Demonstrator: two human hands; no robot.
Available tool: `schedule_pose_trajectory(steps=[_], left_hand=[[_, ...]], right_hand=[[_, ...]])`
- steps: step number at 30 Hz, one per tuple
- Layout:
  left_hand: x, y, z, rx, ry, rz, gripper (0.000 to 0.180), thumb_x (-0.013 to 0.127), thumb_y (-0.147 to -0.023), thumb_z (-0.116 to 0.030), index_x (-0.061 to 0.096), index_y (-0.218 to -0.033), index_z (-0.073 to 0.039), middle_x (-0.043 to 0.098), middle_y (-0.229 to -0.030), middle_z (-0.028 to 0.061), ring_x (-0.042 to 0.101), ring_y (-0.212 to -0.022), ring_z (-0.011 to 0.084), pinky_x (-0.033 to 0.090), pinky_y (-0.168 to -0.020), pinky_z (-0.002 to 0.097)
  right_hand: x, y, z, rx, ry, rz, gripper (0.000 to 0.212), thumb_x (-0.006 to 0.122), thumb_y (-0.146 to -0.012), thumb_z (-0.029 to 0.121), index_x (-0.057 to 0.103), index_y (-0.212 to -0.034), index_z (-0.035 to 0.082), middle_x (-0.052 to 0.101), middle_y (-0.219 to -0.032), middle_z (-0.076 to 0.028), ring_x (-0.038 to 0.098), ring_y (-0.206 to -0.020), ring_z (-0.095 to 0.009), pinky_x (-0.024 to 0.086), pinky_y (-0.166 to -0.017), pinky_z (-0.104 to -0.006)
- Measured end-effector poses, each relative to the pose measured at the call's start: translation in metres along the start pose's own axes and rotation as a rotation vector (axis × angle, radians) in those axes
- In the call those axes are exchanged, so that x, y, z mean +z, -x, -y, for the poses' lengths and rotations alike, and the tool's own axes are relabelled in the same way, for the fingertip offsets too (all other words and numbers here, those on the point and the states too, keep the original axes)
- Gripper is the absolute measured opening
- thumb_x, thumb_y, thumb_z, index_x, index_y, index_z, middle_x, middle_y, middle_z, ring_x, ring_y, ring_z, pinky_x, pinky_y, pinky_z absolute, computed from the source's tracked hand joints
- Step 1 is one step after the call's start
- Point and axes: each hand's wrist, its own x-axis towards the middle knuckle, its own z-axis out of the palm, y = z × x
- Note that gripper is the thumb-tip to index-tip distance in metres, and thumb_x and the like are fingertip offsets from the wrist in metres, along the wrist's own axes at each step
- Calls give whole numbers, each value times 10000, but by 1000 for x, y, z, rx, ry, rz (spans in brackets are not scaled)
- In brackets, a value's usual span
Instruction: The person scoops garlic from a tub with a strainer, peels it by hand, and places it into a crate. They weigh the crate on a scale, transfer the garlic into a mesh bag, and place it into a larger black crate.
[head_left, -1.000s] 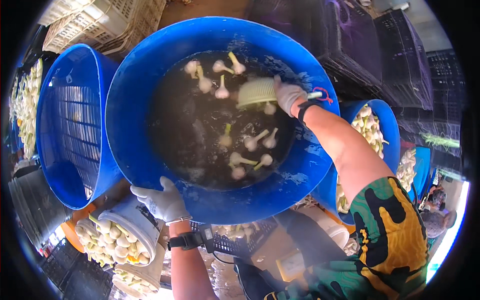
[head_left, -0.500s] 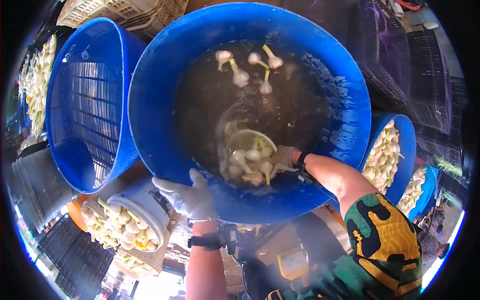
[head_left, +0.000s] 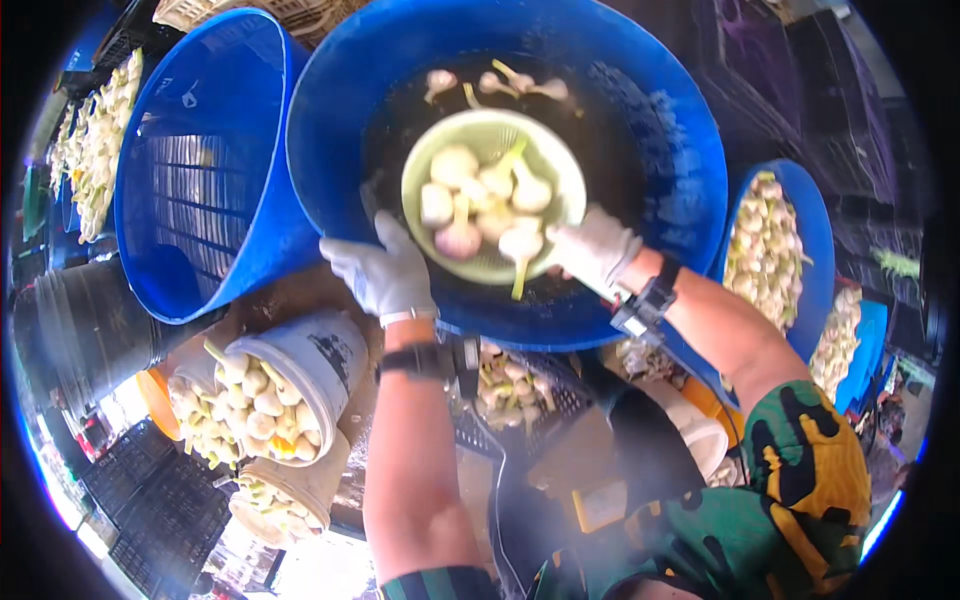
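Observation:
In my gloved right hand (head_left: 598,245) is the near right side of a round pale-green strainer (head_left: 480,127); my fingers are closed there. Several garlic bulbs (head_left: 455,163) with short green stems lie inside it. The strainer is raised over the dark water (head_left: 615,190) in a large round blue tub (head_left: 335,150). A few more garlic bulbs (head_left: 440,82) float beyond it. My gloved left hand (head_left: 385,270) is at the tub's near left rim, thumb and fingers apart, holding nothing. Both wrists wear black straps with small devices.
Left of the tub leans a second blue tub (head_left: 165,240) with slatted light across its inside. Below it, a white bucket (head_left: 335,365) is heaped with garlic. At right stands another blue tub (head_left: 820,220) full of garlic. Black crates (head_left: 170,520) stand at lower left.
The strainer has come up out of the water with garlic in it, moving away from me in my right hand. My left hand stays spread near the rim. The whole view has shifted.

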Motion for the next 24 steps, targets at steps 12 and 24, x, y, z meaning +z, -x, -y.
schedule_pose_trajectory(steps=[12, 24], left_hand=[[-185, 160, 144, -296, 1522, 489, 493, 373, -980, -371, 420, -1298, 4, 485, -1303, 164, 477, -1202, 266, 397, -1008, 392], [-57, 15, 74, 79, 602, 428, 759, 585, -906, -286, 166, -1428, 73, 366, -1401, 209, 416, -1229, 262, 301, -1046, 327]], right_hand=[[109, 188, -78, -922, 879, -93, 739, 647, -783, 197, 281, -1359, -85, 483, -1253, -244, 542, -1106, -349, 451, -928, -384], [1, 61, 16, -342, 299, -703, 554, 549, -831, 80, 309, -1319, -24, 553, -1162, -247, 582, -1025, -386, 459, -888, -411]])
